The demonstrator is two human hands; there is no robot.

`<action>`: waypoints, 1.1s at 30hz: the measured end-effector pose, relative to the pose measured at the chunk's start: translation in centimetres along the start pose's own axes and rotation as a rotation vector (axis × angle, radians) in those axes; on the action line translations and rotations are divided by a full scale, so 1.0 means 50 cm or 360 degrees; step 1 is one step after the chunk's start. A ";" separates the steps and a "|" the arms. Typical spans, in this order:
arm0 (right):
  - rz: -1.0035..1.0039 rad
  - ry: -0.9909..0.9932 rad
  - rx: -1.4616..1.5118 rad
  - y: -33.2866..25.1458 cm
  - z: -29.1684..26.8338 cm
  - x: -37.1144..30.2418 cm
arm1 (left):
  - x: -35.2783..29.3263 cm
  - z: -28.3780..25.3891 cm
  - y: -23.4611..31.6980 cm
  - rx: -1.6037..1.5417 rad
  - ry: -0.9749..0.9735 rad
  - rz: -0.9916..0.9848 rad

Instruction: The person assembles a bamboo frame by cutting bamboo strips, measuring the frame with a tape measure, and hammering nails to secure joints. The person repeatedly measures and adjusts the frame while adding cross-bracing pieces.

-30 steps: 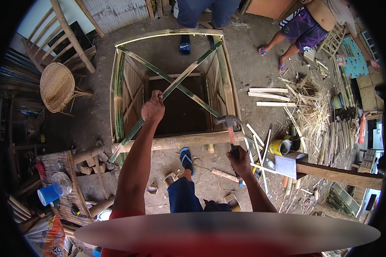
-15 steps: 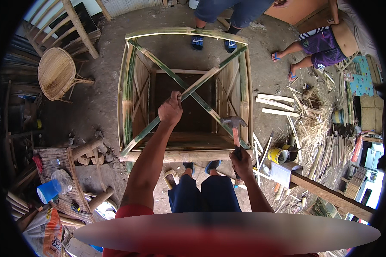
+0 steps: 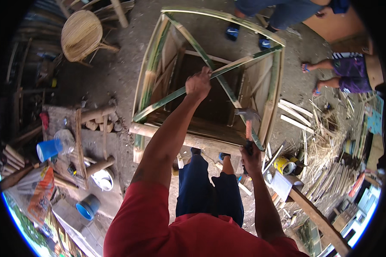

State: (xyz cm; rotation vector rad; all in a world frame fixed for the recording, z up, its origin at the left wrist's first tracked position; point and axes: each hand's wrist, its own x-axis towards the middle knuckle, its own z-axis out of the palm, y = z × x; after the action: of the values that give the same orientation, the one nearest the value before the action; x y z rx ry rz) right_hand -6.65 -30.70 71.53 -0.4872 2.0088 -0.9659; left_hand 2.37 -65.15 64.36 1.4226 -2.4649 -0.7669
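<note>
A box-shaped bamboo frame (image 3: 176, 132) stands in front of me, with two green bamboo strips crossed over its top side. My left hand (image 3: 198, 84) is closed around one bamboo strip (image 3: 164, 102), just left of where it meets the other crossing strip (image 3: 193, 40). The fingertips are partly hidden. In my right hand (image 3: 251, 159) is a claw hammer (image 3: 248, 124), gripped low on its handle with the head raised. That hammer head appears over the frame's near right corner, apart from my left hand.
Another person's legs (image 3: 261, 21) are at the frame's far side; a second person (image 3: 351, 73) is at the right. Bamboo strips (image 3: 296, 113) and shavings litter the right floor. A round woven stool (image 3: 82, 36) stands far left, a low bamboo bench (image 3: 60, 124) nearer. A plank (image 3: 319, 218) juts in at right.
My view has shifted and tilted, so the frame sits higher and farther right. My left hand has slid up the strip, closer to the crossing. The hammer stays raised in my right hand.
</note>
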 end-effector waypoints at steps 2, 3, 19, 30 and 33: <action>0.0100 -0.0078 0.0051 0.003 0.000 -0.010 | 0.008 -0.001 -0.008 -0.0085 0.0172 0.0048; 0.0094 -0.0096 0.0040 0.005 0.003 -0.010 | 0.007 0.001 -0.010 -0.0101 0.0082 0.0021; -0.0047 -0.0076 0.0327 -0.054 -0.013 0.042 | -0.005 0.022 0.003 -0.0121 0.0178 0.0035; -0.0067 0.0090 0.0583 -0.115 -0.279 0.319 | 0.202 0.182 0.350 -0.0661 0.0565 0.0723; -0.0105 0.0148 0.0725 -0.143 -0.318 0.437 | 0.325 0.262 0.457 -0.0721 0.0391 0.0680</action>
State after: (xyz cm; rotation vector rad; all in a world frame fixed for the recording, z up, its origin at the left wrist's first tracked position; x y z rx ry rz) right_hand -32.31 -41.75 71.44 -0.2609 1.7818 -1.4608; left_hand -28.55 -65.29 63.82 0.7474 -2.1146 -0.9088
